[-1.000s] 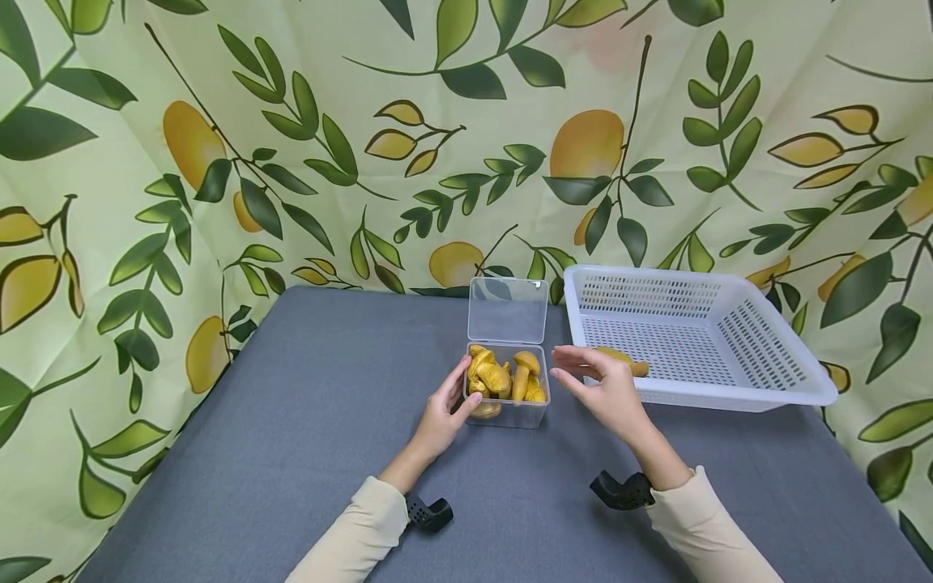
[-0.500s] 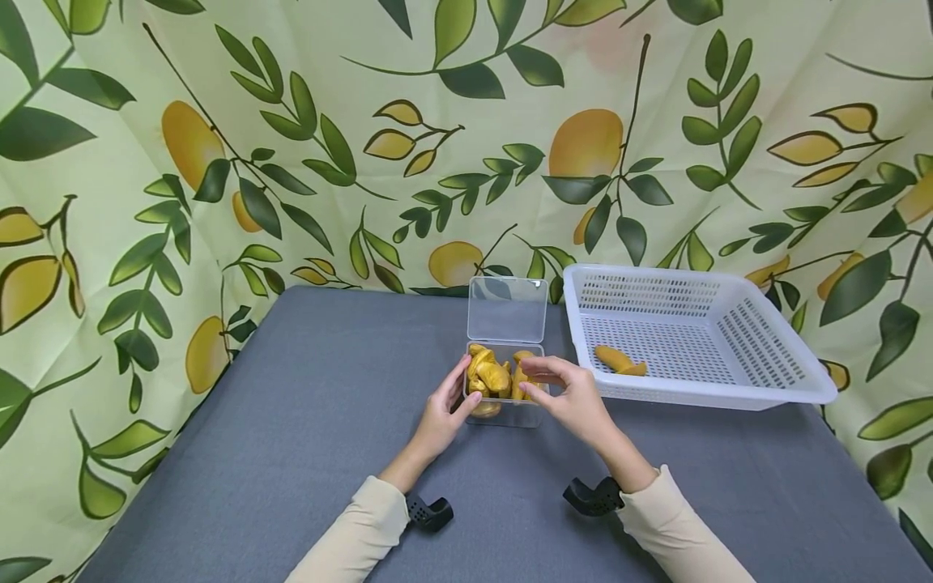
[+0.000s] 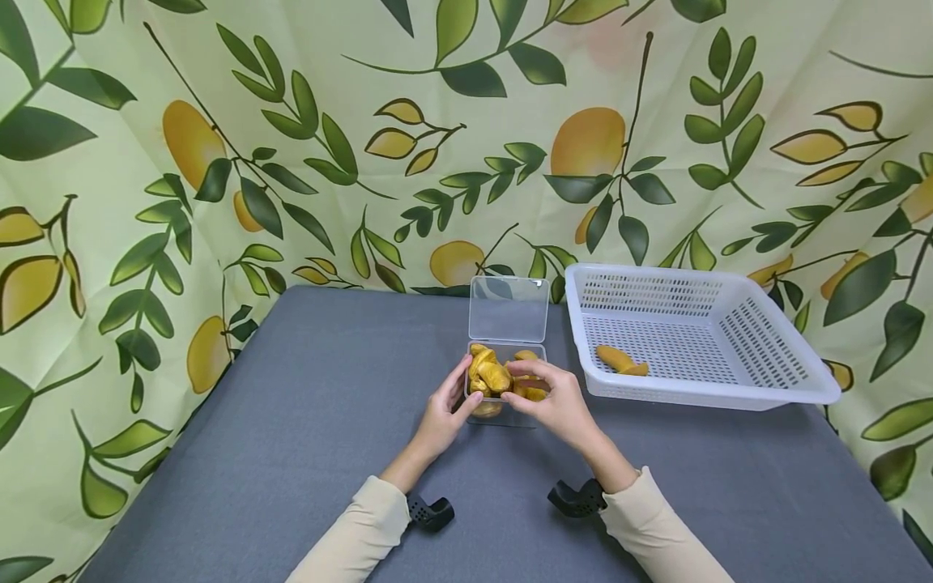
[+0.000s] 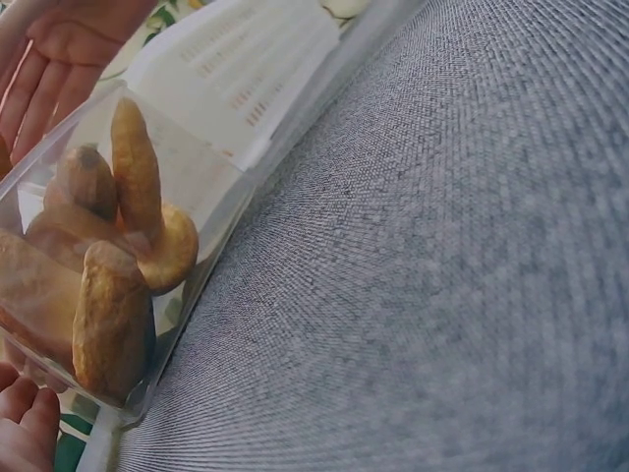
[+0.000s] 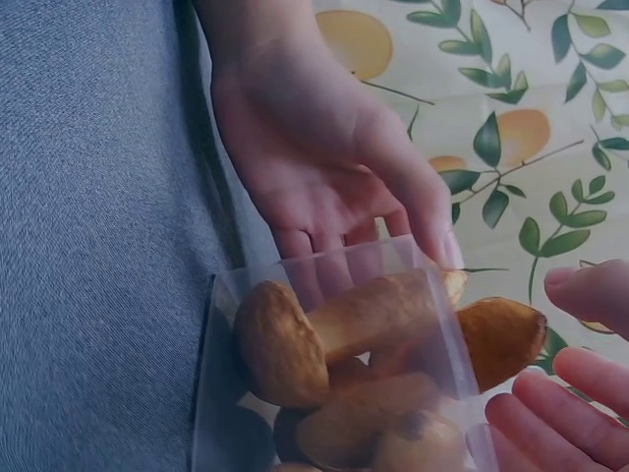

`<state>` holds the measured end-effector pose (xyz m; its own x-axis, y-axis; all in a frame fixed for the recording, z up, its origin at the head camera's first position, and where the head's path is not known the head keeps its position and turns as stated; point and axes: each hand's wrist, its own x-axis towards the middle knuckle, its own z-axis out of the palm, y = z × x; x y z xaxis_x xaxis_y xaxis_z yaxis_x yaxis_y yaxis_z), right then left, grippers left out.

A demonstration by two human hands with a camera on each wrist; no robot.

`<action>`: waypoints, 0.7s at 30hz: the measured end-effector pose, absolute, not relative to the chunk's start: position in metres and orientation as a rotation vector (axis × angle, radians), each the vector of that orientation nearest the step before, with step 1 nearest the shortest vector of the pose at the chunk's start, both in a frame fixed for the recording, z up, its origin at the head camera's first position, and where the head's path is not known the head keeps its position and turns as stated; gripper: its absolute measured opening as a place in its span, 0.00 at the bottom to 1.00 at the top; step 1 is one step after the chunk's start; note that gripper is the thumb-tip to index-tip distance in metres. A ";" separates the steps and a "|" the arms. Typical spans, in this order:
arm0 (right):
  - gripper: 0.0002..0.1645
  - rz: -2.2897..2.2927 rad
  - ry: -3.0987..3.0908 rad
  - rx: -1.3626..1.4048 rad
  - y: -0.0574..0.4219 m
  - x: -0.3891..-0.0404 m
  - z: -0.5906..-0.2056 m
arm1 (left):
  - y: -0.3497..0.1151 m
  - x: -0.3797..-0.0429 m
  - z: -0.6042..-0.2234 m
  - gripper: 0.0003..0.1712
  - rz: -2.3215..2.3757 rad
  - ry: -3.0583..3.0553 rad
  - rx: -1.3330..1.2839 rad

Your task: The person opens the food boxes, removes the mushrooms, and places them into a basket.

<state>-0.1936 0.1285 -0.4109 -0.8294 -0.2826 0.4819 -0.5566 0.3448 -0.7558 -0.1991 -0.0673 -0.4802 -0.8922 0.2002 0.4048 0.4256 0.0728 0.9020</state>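
A clear plastic box [image 3: 516, 415] with its hinged lid [image 3: 508, 312] raised stands mid-table, filled with several yellow-brown mushrooms [image 3: 492, 377]. My left hand [image 3: 440, 414] holds the box's left side, thumb over the front rim and fingers along the wall. Over the box's right part is my right hand [image 3: 555, 402], thumb and fingers parted around the heap and partly hiding it. In the right wrist view one mushroom [image 5: 501, 342] juts above the rim, near the right hand's spread fingertips [image 5: 565, 366]; a gap shows between them. Through the wall, the left wrist view shows mushrooms [image 4: 113, 320] piled inside.
To the right stands a white perforated basket [image 3: 717, 395], with a mushroom [image 3: 621, 361] lying at its near left corner. A grey cloth [image 3: 328, 405] covers the table. Behind hangs a leaf-and-fruit patterned curtain [image 3: 313, 219].
My right hand has moved left from beside the basket to over the box, covering the mushrooms at its right. The left hand has stayed on the box.
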 end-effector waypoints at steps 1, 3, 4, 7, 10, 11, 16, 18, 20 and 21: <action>0.22 1.472 -2.344 0.750 0.127 -0.194 -0.412 | -0.067 -0.199 -0.480 0.33 -1.925 -2.167 -0.641; 0.24 1.452 -2.344 0.741 0.125 -0.195 -0.413 | -0.067 -0.199 -0.480 0.34 -1.922 -2.173 -0.642; 0.24 1.443 -2.343 0.739 0.124 -0.195 -0.414 | -0.067 -0.199 -0.480 0.34 -1.922 -2.178 -0.638; 0.25 1.450 -2.346 0.732 0.120 -0.197 -0.415 | -0.068 -0.199 -0.479 0.34 -1.922 -2.186 -0.634; 0.25 1.467 -2.348 0.723 0.118 -0.198 -0.417 | -0.068 -0.199 -0.480 0.34 -1.920 -2.199 -0.627; 0.25 1.473 -2.349 0.714 0.118 -0.198 -0.417 | -0.068 -0.199 -0.480 0.34 -1.922 -2.201 -0.628; 0.22 1.488 -2.335 0.686 0.117 -0.199 -0.419 | -0.067 -0.198 -0.481 0.34 -1.916 -2.207 -0.629; 0.20 1.457 -2.325 0.688 0.117 -0.199 -0.419 | -0.067 -0.198 -0.480 0.34 -1.915 -2.205 -0.629; 0.17 1.404 -2.315 0.692 0.117 -0.199 -0.419 | -0.067 -0.198 -0.480 0.34 -1.914 -2.205 -0.629; 0.16 1.376 -2.309 0.692 0.117 -0.199 -0.418 | -0.067 -0.199 -0.480 0.34 -1.914 -2.204 -0.630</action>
